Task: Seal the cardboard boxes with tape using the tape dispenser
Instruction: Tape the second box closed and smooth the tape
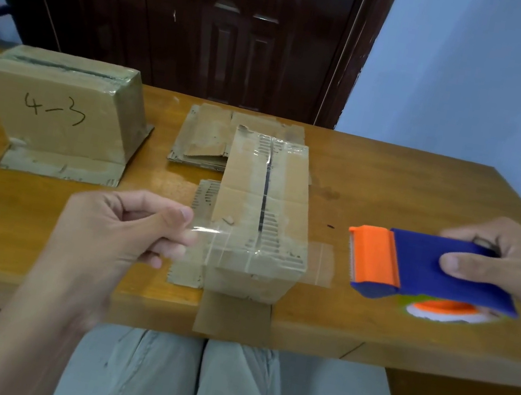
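Note:
A small cardboard box (pixel 263 211) stands near the front edge of the wooden table (pixel 393 186), its top flaps closed with a dark seam down the middle. A strip of clear tape (pixel 206 240) crosses its near end. My left hand (pixel 128 229) pinches the left end of that strip beside the box. To the right of the box, my right hand (pixel 504 264) grips the blue and orange tape dispenser (pixel 427 272), its orange cutter pointing at the box, a short way off. A tape end lies on the table (pixel 320 263) right of the box.
A larger box marked "4-3" (pixel 54 112) stands at the back left, flaps spread on the table. Flattened cardboard (pixel 210 136) lies behind the small box. A dark door and a pale wall stand beyond the table. My knees are under the front edge.

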